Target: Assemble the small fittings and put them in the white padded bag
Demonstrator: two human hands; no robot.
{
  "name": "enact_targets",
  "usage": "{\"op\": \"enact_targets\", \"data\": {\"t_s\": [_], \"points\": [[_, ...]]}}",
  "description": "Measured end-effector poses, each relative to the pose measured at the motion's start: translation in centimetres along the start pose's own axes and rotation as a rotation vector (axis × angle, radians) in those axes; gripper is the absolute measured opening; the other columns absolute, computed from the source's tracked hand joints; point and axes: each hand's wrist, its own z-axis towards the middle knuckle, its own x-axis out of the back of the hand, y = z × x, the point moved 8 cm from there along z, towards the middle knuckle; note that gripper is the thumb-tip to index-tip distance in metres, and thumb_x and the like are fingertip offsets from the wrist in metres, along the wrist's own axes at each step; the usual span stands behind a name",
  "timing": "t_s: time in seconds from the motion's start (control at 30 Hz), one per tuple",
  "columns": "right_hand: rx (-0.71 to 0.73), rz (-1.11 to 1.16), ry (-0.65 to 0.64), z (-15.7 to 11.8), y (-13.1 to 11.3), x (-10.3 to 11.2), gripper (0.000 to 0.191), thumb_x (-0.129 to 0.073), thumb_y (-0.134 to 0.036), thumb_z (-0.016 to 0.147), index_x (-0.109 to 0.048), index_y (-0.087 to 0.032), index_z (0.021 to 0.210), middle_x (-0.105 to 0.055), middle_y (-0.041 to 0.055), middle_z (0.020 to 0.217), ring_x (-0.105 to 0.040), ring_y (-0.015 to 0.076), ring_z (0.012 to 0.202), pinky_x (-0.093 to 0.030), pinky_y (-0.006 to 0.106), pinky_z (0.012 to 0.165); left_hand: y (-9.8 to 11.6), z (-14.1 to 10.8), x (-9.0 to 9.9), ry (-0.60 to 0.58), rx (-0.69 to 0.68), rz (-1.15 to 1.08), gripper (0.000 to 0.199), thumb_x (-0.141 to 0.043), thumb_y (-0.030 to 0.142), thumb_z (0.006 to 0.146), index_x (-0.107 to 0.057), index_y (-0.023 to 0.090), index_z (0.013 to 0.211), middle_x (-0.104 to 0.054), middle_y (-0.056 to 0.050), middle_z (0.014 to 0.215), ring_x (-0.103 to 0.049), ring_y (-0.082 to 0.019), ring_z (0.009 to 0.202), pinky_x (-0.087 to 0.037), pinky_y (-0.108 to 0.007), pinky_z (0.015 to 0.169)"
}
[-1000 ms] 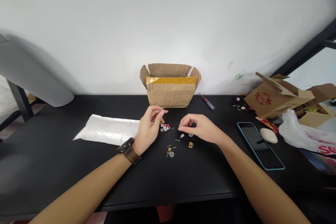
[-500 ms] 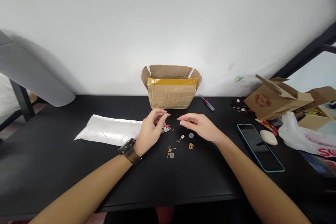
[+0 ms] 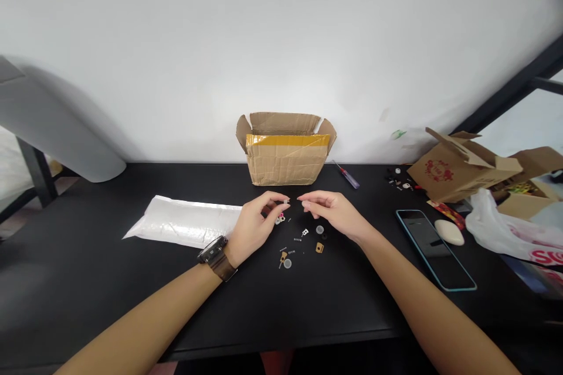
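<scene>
My left hand (image 3: 254, 225) is raised over the black table (image 3: 132, 281), pinching a tiny white piece (image 3: 286, 202) between thumb and fingertips. My right hand (image 3: 328, 209) faces it, its curled fingertips a little apart from that piece; anything tiny in them is hidden. Below lie small pink and white parts (image 3: 280, 220), a white bracket (image 3: 305, 232), a grey round cap (image 3: 319, 229), a tan bracket (image 3: 319, 248), a tan key-shaped part (image 3: 282, 258), a clear disc (image 3: 287, 264) and tiny springs (image 3: 298, 239).
An open cardboard box (image 3: 285, 158) stands at the wall behind my hands, near a small screwdriver (image 3: 349, 176). A white padded envelope (image 3: 185, 221) lies left. To the right are a phone (image 3: 433, 249), a pale oval object (image 3: 448, 232), a printed box (image 3: 461, 173) and a plastic bag (image 3: 505, 231).
My hands have drawn closer together at fingertip height. My left fingertips have moved right, and the tiny white piece now shows between them. The parts on the table look unmoved.
</scene>
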Motion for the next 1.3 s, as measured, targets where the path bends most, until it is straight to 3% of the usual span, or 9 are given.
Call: {"op": "enact_targets", "data": {"t_s": [0.17,0.53,0.8,1.03,1.3], "points": [[-0.050,0.080,0.022,0.1,0.6,0.0,0.040,-0.080,-0.048,0.081,-0.079,-0.023,0.112,-0.076,0.0050,0.093,-0.062,0.0167,0.075,-0.052,0.035,0.078,0.0,0.0,0.1,0.006,-0.003,0.047,0.016,-0.066,0.036,0.096,-0.073,0.025,0.105,-0.075,0.000,0.094,-0.068,-0.015,0.074,-0.055,-0.029,0.071],[-0.066,0.160,0.020,-0.1,0.7,-0.3,0.028,-0.079,-0.041,0.083,-0.079,-0.022,0.104,-0.078,0.0059,0.094,-0.066,0.0168,0.078,-0.052,0.034,0.081,-1.0,0.2,0.7,0.077,0.037,0.026,0.020,-0.068,0.040,0.094,-0.072,0.023,0.105,-0.076,-0.001,0.093,-0.069,-0.017,0.075,-0.056,-0.030,0.073],[-0.037,0.067,-0.033,-0.3,0.4,-0.7,0.039,-0.071,-0.043,0.091,-0.073,-0.026,0.126,-0.077,0.0068,0.116,-0.068,0.0190,0.091,-0.053,0.039,0.093,-1.5,0.2,0.8,0.105,0.043,-0.002,0.026,-0.069,0.040,0.094,-0.074,0.026,0.115,-0.078,-0.002,0.103,-0.071,-0.017,0.080,-0.058,-0.031,0.077],[-0.032,0.070,-0.020,-0.1,0.4,-0.5,0.035,-0.073,-0.041,0.090,-0.074,-0.024,0.121,-0.077,0.0068,0.116,-0.070,0.0213,0.101,-0.051,0.042,0.100,-2.4,0.4,1.6,0.191,0.111,-0.089,0.027,-0.070,0.043,0.093,-0.076,0.025,0.112,-0.078,-0.004,0.104,-0.071,-0.018,0.084,-0.057,-0.031,0.079],[-0.012,0.129,-0.004,0.0,0.4,-0.5,0.029,-0.069,-0.042,0.094,-0.068,-0.022,0.115,-0.075,0.0096,0.121,-0.074,0.0228,0.102,-0.054,0.041,0.093,-2.6,0.5,1.9,0.219,0.107,-0.121,0.030,-0.071,0.042,0.091,-0.075,0.023,0.114,-0.076,-0.005,0.103,-0.068,-0.017,0.079,-0.057,-0.030,0.073]]}}
